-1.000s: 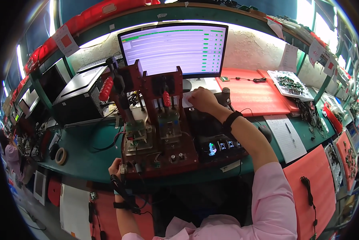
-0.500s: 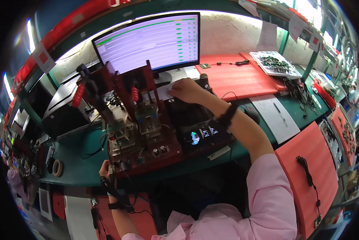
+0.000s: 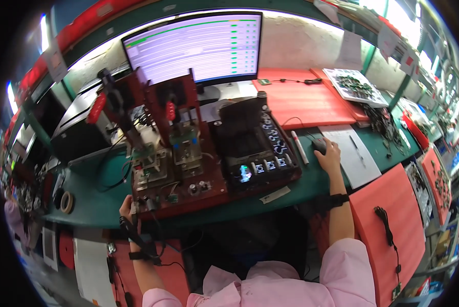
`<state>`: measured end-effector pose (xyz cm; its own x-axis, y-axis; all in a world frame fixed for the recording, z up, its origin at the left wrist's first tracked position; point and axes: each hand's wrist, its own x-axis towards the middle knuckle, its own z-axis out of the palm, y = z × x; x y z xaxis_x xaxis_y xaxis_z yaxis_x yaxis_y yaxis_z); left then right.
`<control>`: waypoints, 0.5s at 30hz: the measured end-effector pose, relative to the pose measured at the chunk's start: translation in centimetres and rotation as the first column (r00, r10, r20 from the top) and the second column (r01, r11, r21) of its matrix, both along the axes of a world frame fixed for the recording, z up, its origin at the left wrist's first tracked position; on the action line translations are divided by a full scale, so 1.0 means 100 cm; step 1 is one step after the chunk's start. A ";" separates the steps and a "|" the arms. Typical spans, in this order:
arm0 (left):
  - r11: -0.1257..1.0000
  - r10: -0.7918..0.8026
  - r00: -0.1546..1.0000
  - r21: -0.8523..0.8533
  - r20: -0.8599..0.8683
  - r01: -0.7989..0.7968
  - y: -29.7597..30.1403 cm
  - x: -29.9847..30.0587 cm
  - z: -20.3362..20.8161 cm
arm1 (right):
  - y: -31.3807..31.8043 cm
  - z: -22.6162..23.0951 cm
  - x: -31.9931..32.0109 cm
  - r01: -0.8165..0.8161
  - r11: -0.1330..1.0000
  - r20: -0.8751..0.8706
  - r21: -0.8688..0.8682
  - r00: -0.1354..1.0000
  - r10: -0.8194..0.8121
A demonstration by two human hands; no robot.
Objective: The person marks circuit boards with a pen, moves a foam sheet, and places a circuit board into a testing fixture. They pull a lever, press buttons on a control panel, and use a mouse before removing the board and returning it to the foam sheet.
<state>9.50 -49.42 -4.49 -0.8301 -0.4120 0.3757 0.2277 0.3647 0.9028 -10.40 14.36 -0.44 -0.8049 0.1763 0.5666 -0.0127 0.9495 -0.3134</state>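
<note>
My right hand [image 3: 329,157] lies over a dark computer mouse [image 3: 319,147] on the green bench, its fingers bent around it. At the front left corner of a dark red test fixture [image 3: 209,197], my left hand [image 3: 127,209] has its fingers bent against the edge. What they grip there is hidden. The fixture carries two clamp stations with red handles [image 3: 97,107], and a small circuit board [image 3: 191,146] sits under the right one. On its right side is a black button panel [image 3: 262,166] with a small lit display [image 3: 245,173].
Behind the fixture stands a lit monitor [image 3: 193,48]. A white marker [image 3: 300,147] and a paper sheet with a pen [image 3: 356,146] lie near the mouse. Red foam mats [image 3: 301,102] hold cables, and a white tray [image 3: 337,77] holds several green boards. A tape roll [image 3: 66,202] lies left.
My right hand has moved from behind the black panel, near the monitor base, rightward and back to the mouse. My left hand stays at the fixture corner.
</note>
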 end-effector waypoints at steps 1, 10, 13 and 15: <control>0.998 0.009 1.000 -0.058 0.007 -0.008 0.003 -0.003 0.000 | 0.013 -0.006 -0.004 -0.008 1.000 0.062 -0.027 0.998 0.009; 0.985 0.113 0.988 -0.120 -0.104 -0.125 0.039 -0.010 0.028 | 0.025 -0.017 -0.005 -0.162 0.982 -0.016 -0.099 0.987 0.161; 0.993 0.066 0.995 -0.092 -0.076 -0.073 0.034 -0.006 0.028 | 0.010 -0.013 -0.009 -0.122 0.991 0.037 -0.057 0.992 0.125; 0.998 -0.041 0.999 -0.051 -0.004 0.041 0.024 -0.002 0.026 | 0.010 -0.009 -0.007 -0.111 0.993 0.057 -0.035 0.992 0.113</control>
